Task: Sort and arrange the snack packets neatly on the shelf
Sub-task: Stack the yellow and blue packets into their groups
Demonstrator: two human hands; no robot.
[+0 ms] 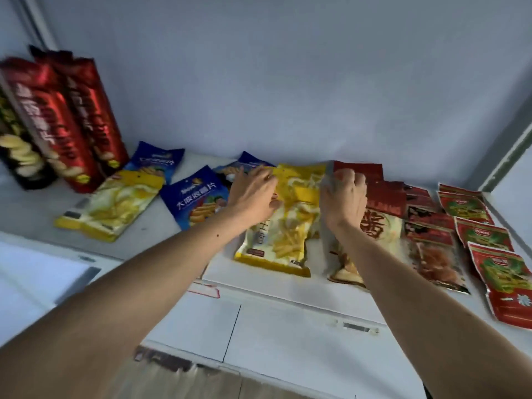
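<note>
Snack packets lie flat on a white shelf [184,234]. My left hand [253,194] grips the left top edge of a yellow fries packet [290,226] in the middle, which overlaps another yellow packet behind it. My right hand [344,197] is curled round the top of a red and cream packet [377,226] just right of it. Another yellow packet [115,208] lies at the left. A blue packet [195,197] lies beside my left hand, with others behind it.
Tall red chip packs [72,119] stand at the far left against the shelf's wall. Dark red packets [431,240] and red-green packets [486,234] lie in rows at the right, reaching the shelf's front edge. White cabinet doors [288,335] are below.
</note>
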